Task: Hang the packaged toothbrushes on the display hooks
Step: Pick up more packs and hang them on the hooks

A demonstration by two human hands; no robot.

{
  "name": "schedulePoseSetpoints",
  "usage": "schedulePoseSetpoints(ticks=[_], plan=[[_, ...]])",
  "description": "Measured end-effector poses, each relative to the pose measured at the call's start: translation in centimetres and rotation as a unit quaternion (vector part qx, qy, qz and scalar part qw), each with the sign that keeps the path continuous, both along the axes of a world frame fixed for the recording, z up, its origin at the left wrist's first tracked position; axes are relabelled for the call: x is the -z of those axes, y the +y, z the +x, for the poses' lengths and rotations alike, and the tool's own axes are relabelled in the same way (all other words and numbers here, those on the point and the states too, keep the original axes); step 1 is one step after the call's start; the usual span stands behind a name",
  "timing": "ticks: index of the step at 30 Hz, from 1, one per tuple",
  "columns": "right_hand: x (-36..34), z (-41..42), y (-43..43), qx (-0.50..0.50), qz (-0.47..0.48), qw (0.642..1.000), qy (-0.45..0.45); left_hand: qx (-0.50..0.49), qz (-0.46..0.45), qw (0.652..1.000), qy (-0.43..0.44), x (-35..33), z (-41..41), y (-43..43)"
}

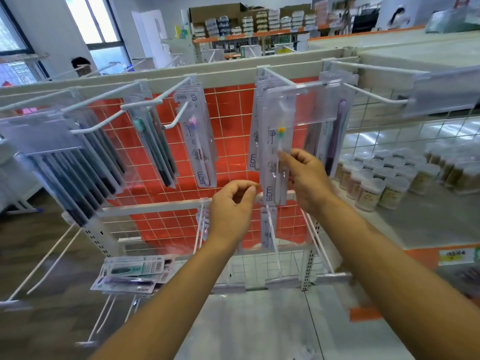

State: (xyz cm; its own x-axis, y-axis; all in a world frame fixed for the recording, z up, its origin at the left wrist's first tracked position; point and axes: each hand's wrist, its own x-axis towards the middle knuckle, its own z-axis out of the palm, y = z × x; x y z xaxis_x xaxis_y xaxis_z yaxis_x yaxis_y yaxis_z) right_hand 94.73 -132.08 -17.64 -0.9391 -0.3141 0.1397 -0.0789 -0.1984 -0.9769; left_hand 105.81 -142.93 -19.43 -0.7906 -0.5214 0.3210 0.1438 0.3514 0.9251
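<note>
Two tiers of white wire display hooks run across the gondola rack [166,83], which backs onto a wire grid over red tile [228,141]. Five hooks on the upper tier carry packaged toothbrushes; the far-right upper hook [374,96] appears bare, as do several long lower hooks at left. Packs hang by their punched headers so they face the aisle, and clear price-label holders [306,105] cap the hook tips.

On the shelf [428,219] to the right stand many clear lidded tubs [392,189], in rows too dense to count.

One loose stack of toothbrush packs [135,272] lies flat across the lower hooks at left, judged to be stock awaiting hanging; at least three packs show, the rest hidden.

One toothbrush pack with a yellow-green brush head [276,157] hangs foremost on the centre-right hook [279,76]. The right hand [305,178] pinches this pack at mid-height between thumb and fingers, seemingly steadying it square on the hook. The left hand [233,203] sits just beside the pack's lower edge, fingers curled loosely, thumb and forefinger nearly meeting; whether it holds anything I cannot tell.
</note>
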Motion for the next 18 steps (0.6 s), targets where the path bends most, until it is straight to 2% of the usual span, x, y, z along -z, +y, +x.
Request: schedulePoseSetpoints(ticks=[6, 14, 18], plan=[[0.1, -2.1, -1.3, -0.005, 0.006, 0.999, -0.049, -0.022, 0.012, 0.999, -0.030, 0.9, 0.4, -1.0], [1.1, -1.8, -1.7, -0.013, 0.018, 0.997, -0.073, -0.049, 0.016, 0.998, -0.048, 1.7, 1.6, -2.3], [4.1, -1.1, -1.2, -0.015, 0.081, 0.994, -0.078, -0.059, 0.024, 0.997, -0.054, 2.3, 2.4, -2.7]])
